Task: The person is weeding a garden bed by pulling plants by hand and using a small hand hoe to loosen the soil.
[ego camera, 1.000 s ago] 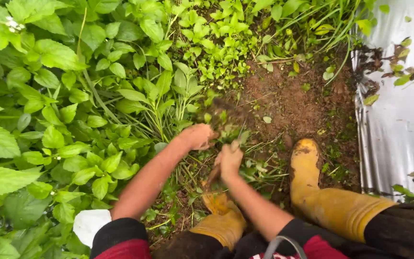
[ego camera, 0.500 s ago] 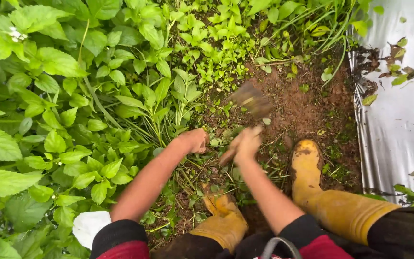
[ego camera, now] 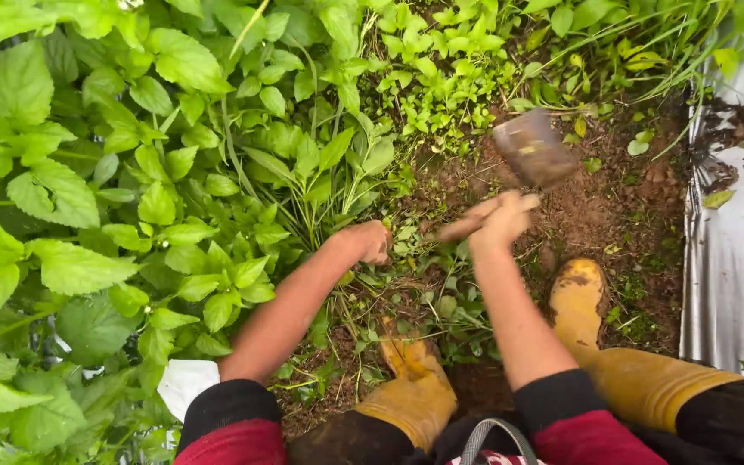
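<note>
Your right hand (ego camera: 499, 220), fist closed on the hoe (ego camera: 531, 151), has lifted it higher over bare soil (ego camera: 613, 207); your left hand (ego camera: 370, 241) clutches weeds (ego camera: 320, 176) at the foliage edge.

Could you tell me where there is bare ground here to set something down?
Bare soil lies between the raised hoe blade, the yellow boot and the silver sheet. Left of the left hand, leafy plants crowd everything.

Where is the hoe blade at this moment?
In the head view, the hoe blade is raised right of centre above the bare soil, just beyond the right hand gripping its handle, near the silver sheet.
</note>
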